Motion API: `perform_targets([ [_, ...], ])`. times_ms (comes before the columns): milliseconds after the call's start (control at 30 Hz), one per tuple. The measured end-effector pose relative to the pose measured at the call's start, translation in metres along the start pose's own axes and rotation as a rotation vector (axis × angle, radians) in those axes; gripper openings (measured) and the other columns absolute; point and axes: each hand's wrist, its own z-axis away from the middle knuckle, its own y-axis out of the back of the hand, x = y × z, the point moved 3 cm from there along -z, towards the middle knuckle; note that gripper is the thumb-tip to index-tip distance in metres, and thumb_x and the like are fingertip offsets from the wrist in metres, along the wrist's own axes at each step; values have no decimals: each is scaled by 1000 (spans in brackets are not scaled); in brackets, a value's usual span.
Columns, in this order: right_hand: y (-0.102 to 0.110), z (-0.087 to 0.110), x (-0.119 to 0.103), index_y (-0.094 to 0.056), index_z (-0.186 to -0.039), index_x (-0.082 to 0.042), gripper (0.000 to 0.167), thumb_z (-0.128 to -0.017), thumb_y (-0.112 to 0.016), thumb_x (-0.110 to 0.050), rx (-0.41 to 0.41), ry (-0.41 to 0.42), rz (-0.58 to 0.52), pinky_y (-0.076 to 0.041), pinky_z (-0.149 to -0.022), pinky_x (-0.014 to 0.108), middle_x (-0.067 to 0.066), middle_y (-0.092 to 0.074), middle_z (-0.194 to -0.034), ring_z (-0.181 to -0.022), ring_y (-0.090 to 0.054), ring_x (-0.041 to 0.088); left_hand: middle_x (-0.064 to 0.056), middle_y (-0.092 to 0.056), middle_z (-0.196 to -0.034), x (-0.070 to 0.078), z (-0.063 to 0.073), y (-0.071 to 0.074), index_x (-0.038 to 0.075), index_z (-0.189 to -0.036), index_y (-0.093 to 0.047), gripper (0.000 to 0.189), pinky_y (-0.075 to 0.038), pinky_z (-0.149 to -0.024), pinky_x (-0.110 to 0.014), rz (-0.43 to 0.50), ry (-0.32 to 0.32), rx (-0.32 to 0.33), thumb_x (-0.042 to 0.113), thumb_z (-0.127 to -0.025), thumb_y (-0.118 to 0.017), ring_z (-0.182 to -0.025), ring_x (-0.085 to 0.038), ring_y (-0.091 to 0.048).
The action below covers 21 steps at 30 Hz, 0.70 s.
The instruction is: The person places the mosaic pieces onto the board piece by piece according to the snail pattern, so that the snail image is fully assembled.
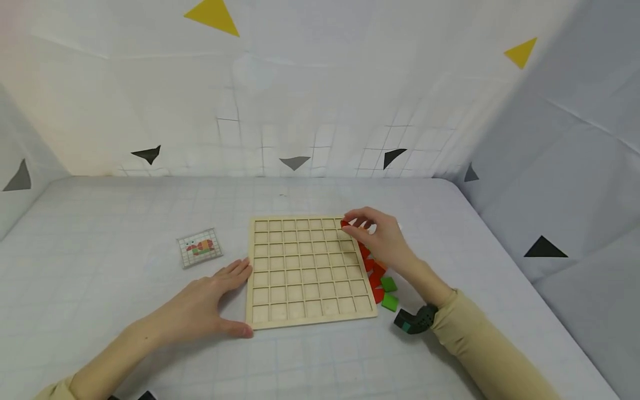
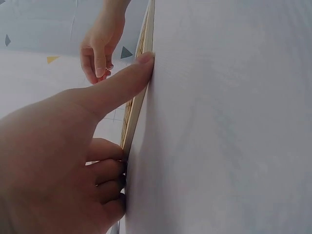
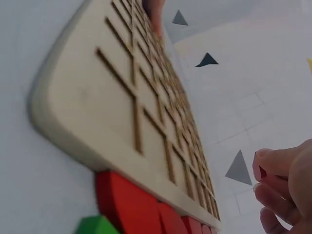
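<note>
Tan sleeve closest, R hand pinching red pc nr far corner of grid board; L hand unclenched, touching its edge tbh.

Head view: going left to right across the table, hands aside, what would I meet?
Picture card → wooden grid board → loose red pieces along its right edge → green pieces → right sleeve.

Matt wooden board; smooth tiles
</note>
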Motion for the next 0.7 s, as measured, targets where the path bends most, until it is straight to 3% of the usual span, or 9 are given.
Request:
perform_targets([
  [233, -8, 2, 0, -71, -113, -14, 23, -90, -76, -19, -3, -18, -2, -52, -80, 41, -1, -71, -98, -86, -59, 15, -5, -30, -163, -2, 0, -1, 8, -153, -39, 113, -30, -117, -59, -1, -5, 2, 76, -69, -72, -150, -34, -28],
  [467, -17, 5, 3, -71, -111, -14, 22, -90, -75, -19, -65, -19, -31, -50, -70, 29, -2, -73, -103, -84, -60, 14, -6, -30, -163, -1, 1, 0, 8, -153, -39, 113, -29, -117, -59, 1, -3, 1, 75, -69, -72, -150, -35, -28],
  [700, -27, 9, 5, -72, -109, -13, 23, -88, -78, -17, -125, 4, -9, -46, -64, 24, -4, -71, -96, -77, -57, 14, -5, -30, -163, -1, 1, -1, 8, -153, -39, 113, -30, -117, -58, 0, -4, -1, 75, -69, -73, -150, -34, -28],
])
